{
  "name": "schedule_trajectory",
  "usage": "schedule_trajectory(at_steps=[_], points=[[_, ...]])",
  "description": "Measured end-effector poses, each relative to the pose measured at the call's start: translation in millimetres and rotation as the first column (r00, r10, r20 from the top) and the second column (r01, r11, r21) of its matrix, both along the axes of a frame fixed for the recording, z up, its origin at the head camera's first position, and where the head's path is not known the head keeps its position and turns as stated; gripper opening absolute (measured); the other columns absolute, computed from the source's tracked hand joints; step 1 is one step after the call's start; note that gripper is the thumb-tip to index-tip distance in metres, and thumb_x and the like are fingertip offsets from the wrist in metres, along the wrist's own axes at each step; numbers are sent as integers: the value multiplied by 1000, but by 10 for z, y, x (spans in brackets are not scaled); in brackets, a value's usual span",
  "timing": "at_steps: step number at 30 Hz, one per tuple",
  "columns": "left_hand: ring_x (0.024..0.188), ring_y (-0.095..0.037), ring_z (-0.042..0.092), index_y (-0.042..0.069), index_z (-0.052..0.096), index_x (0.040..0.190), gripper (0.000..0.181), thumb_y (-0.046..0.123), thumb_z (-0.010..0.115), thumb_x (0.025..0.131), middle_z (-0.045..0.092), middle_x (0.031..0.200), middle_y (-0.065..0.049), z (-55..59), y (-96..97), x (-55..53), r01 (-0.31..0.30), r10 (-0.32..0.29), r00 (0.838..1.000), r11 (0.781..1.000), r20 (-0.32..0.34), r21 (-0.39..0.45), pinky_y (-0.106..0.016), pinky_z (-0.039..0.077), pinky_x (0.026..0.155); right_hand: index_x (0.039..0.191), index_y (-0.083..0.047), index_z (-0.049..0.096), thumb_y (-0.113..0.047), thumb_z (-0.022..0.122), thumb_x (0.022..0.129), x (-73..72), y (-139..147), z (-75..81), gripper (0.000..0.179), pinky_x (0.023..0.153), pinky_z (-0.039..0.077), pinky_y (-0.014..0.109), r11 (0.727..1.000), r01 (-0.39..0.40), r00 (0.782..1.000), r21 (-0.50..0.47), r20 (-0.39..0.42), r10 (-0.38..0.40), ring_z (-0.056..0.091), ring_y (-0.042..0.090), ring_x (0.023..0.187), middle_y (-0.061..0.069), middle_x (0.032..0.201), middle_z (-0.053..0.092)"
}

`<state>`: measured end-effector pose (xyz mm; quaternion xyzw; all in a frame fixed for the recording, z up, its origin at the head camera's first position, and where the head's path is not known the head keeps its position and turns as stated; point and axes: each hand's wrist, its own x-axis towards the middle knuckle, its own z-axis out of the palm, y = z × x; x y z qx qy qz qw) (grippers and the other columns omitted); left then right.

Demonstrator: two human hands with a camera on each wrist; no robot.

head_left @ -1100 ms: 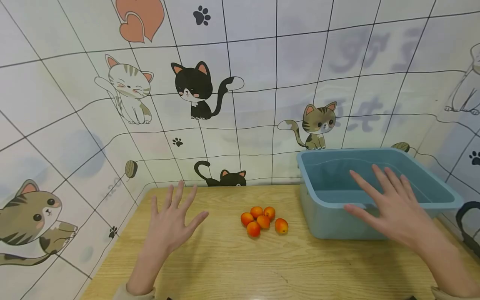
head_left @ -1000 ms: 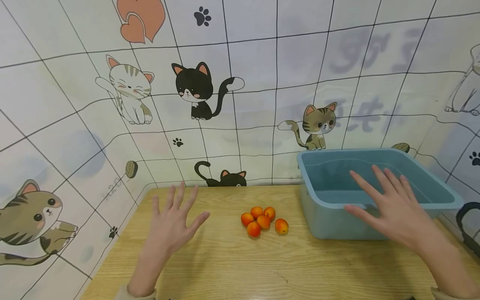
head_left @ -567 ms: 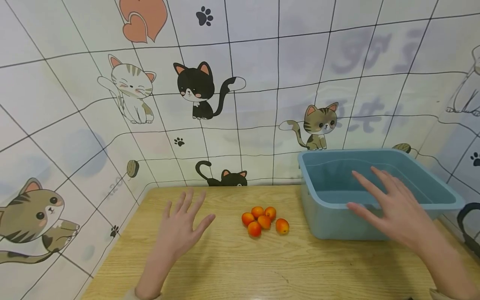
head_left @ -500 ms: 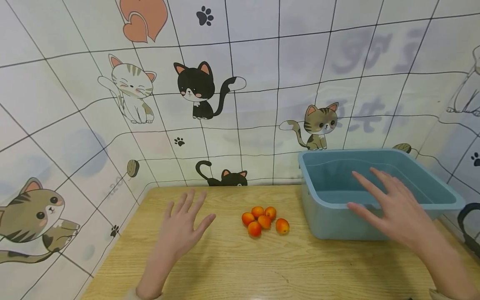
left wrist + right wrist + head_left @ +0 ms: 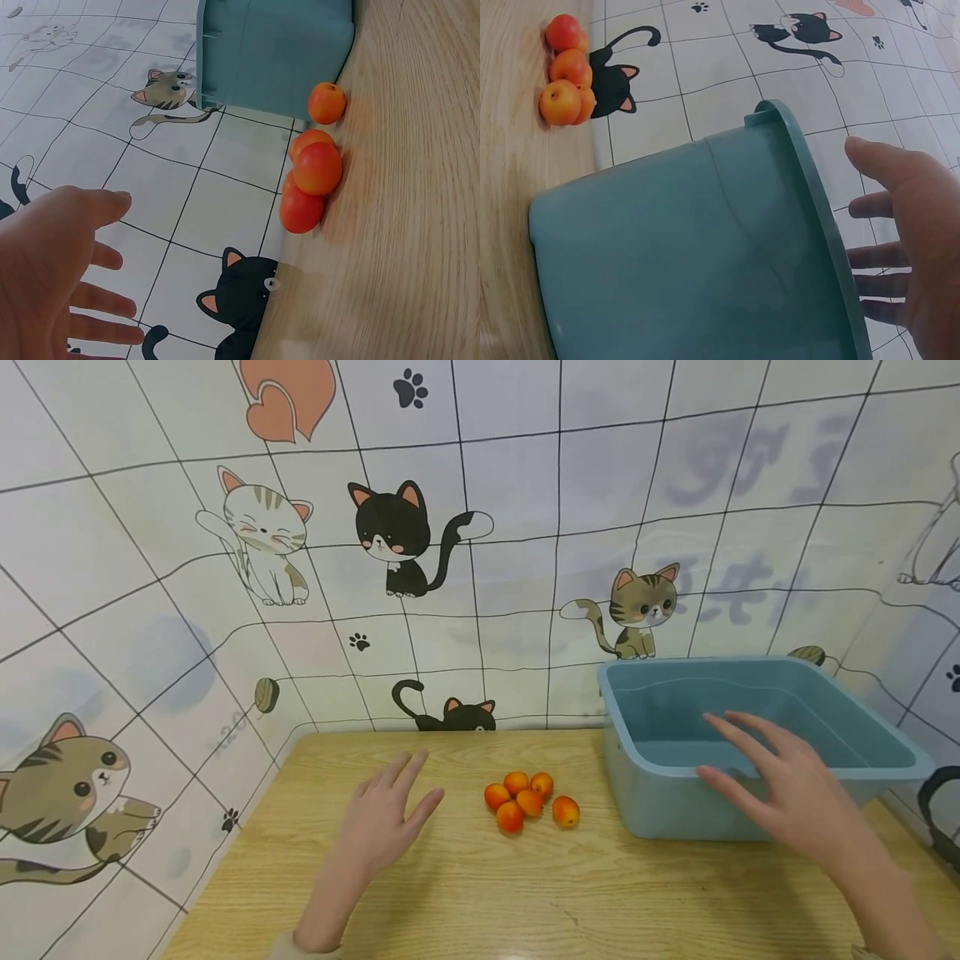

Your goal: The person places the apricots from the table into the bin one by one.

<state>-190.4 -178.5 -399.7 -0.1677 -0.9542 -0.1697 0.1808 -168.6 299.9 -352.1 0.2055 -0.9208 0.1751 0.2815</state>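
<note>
Several small, round, orange-red fruits (image 5: 529,802) lie on the wooden table, most bunched together and one slightly apart to the right. To their left, my left hand (image 5: 384,817) hovers with fingers extended and thumb spread, holding nothing. In the left wrist view the left hand (image 5: 52,277) is well apart from the fruits (image 5: 316,169). A blue plastic bin (image 5: 690,810) stands right of the fruits. My right hand (image 5: 791,793) is raised above its near rim, fingers relaxed and spread, with nothing in it. The right wrist view has these fingers beside the bin's rim (image 5: 810,172).
The light wooden tabletop (image 5: 480,893) reaches back to a wall (image 5: 510,568) covered in cat-patterned grid sheeting. A dark curved strap-like thing (image 5: 933,810) sits at the far right, beyond the bin.
My left hand has moved right, toward the fruits, its fingers closer together. My right hand's fingers have lowered and bent slightly over the bin. The fruits and bin have stayed put.
</note>
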Motion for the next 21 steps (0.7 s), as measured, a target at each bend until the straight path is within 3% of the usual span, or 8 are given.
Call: schedule_trajectory(at_steps=[8,13,17,21], points=[[128,-37,54,13,47,151,61,50,52,103,53,145,-15,-44,97,-28,23,-24,999,999,25,38,-59,44,101,143,-15,57,-15,83,82,-22,-19,-62,66,86,40,59,994,-80,996,-69,-42,77,51,44,119,17,138,53],[125,-37,56,11,49,149,60,49,53,102,55,142,-14,-90,172,-56,49,-51,998,997,30,53,-58,46,99,140,-13,59,-12,82,83,-38,-21,-107,61,86,41,54,993,-89,995,-77,-50,86,51,41,119,16,135,56],[121,-38,59,9,50,147,58,46,55,102,56,139,-15,-135,227,-69,69,-71,997,996,33,64,-57,48,98,137,-14,61,-10,82,82,-41,-30,-163,59,95,38,33,993,-102,991,-55,-90,96,54,36,117,11,132,59],[117,-39,60,7,51,145,57,43,56,103,57,137,-17,-183,267,-74,86,-89,995,993,38,77,-56,49,96,135,-12,63,-9,82,81,-55,-31,-200,57,98,26,11,990,-133,982,-47,-140,125,55,32,114,10,128,61]])
